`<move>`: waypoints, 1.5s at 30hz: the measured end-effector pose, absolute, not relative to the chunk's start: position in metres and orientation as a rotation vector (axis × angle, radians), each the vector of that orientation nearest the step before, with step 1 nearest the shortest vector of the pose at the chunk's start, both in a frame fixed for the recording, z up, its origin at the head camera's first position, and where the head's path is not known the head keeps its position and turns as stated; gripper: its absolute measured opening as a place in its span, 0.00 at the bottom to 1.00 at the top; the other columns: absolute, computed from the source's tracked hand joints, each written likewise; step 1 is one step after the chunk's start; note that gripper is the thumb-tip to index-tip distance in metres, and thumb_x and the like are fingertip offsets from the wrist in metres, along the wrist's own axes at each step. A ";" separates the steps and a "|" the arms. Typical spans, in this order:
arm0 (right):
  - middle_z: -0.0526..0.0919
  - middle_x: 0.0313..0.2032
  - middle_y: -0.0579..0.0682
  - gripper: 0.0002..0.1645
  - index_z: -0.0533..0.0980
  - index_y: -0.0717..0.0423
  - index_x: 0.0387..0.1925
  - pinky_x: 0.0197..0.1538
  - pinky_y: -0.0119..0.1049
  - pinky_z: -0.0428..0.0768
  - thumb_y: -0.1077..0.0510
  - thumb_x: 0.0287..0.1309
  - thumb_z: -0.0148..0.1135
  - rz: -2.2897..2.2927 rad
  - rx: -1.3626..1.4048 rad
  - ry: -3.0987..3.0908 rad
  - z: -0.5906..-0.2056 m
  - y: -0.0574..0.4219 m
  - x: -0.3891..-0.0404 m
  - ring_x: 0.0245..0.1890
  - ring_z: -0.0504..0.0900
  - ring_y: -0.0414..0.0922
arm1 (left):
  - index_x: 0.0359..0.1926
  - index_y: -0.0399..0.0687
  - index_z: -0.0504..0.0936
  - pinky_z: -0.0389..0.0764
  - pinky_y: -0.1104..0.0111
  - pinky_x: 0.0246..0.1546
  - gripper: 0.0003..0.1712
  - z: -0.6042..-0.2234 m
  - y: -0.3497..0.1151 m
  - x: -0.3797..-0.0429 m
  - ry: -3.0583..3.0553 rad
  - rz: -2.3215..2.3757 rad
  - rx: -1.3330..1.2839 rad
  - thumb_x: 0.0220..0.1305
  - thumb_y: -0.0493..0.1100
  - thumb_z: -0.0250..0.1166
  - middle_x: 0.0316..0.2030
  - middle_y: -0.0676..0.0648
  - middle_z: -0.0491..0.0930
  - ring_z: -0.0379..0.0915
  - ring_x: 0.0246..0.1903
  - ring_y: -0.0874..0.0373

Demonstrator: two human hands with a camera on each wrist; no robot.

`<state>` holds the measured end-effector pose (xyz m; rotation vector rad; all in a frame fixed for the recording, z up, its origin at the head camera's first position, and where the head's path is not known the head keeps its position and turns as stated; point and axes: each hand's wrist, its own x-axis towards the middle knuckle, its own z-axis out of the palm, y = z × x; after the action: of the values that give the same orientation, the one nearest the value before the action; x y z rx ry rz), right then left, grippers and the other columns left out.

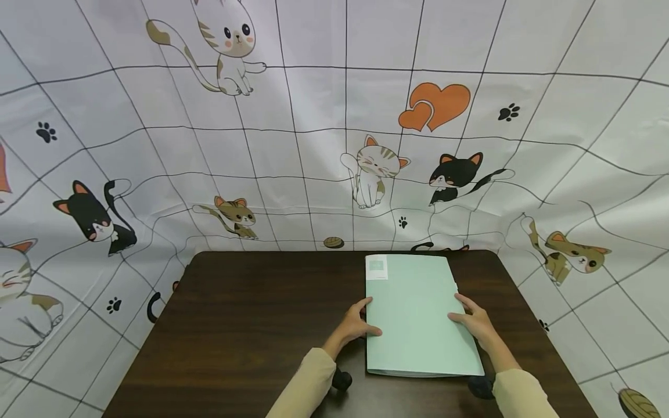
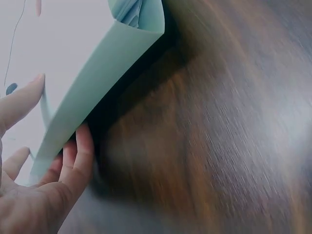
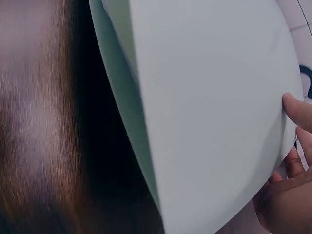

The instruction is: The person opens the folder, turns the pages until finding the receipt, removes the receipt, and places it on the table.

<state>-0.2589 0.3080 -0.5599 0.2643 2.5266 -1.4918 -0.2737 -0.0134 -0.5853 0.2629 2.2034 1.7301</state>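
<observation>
A pale green folder (image 1: 413, 325) is held just over the right side of the table, cover up, with a white label (image 1: 376, 267) at its far left corner. My left hand (image 1: 352, 325) grips its left edge, thumb on the cover. In the left wrist view, fingers (image 2: 84, 146) reach under the spine, and sheets (image 2: 129, 13) show inside the folder's end. On the right edge, my right hand (image 1: 477, 322) holds the folder with the thumb (image 3: 295, 109) on the cover and other fingers beneath. The near end gapes slightly in the right wrist view.
The dark wooden table (image 1: 251, 325) extends to the left of the folder. Behind and on both sides hangs a white gridded sheet (image 1: 313, 98) printed with cats, hearts and paw prints. Dark round wrist gear (image 1: 342, 380) sits below the left wrist.
</observation>
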 end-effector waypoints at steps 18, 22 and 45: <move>0.60 0.66 0.69 0.41 0.58 0.57 0.72 0.57 0.56 0.72 0.56 0.61 0.63 -1.549 0.225 2.538 -0.565 0.232 -0.267 0.59 0.69 0.65 | 0.71 0.33 0.58 0.81 0.59 0.31 0.53 -0.586 -0.089 -0.270 2.305 1.653 0.264 0.46 0.32 0.76 0.56 0.26 0.65 0.75 0.39 0.47; 0.62 0.65 0.68 0.40 0.59 0.57 0.71 0.56 0.56 0.73 0.58 0.60 0.63 -1.552 0.229 2.545 -0.566 0.219 -0.266 0.59 0.70 0.64 | 0.71 0.34 0.58 0.79 0.61 0.31 0.53 -0.588 -0.102 -0.266 2.343 1.623 0.259 0.47 0.33 0.76 0.56 0.26 0.65 0.74 0.38 0.49; 0.68 0.61 0.73 0.47 0.55 0.63 0.71 0.50 0.54 0.79 0.58 0.55 0.67 -1.525 0.205 2.572 -0.590 0.174 -0.263 0.53 0.76 0.66 | 0.70 0.39 0.62 0.78 0.64 0.33 0.51 -0.588 -0.146 -0.262 2.469 1.568 0.187 0.47 0.38 0.78 0.52 0.30 0.68 0.72 0.31 0.55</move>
<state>-0.2632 0.1736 -0.5896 0.2054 2.5720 -1.5246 -0.2622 -0.1460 -0.5876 0.1868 2.4692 1.5677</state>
